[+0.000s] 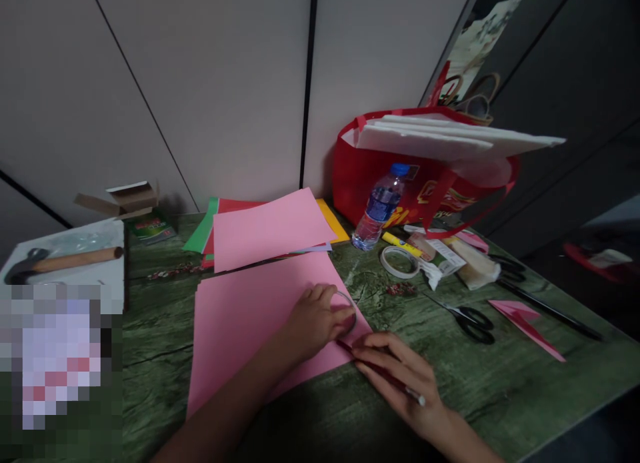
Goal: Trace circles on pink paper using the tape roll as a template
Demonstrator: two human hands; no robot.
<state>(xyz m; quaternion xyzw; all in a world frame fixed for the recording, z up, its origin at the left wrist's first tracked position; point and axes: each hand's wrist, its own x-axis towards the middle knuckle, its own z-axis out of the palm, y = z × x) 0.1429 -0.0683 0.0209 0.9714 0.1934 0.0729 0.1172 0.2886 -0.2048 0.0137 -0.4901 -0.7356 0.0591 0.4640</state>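
Head view, read from left to right: a hammer [75, 259] lies at the far left of a green table [160, 369], well apart from the work. Next comes a stack of pink paper [235, 329], on which the left hand [313, 319] rests, fingers curved and partly spread over a round, thin-rimmed object [355, 311]; whether they pinch it or merely press it down cannot be told. The object sits close to the stack's right edge. Just on its near side is the forward end of a dark red pencil [395, 382], whose long axis slants from this end down and rightward to a white-tipped butt; contact between pencil and rim is not discernible. The right hand [415, 369], closed about the shaft with bent fingers, lies to the right of the object and nearer the wearer, the left hand directly upon it. Farther right, scissors [473, 323] and a folded pink piece [525, 319] lie apart from both hands.
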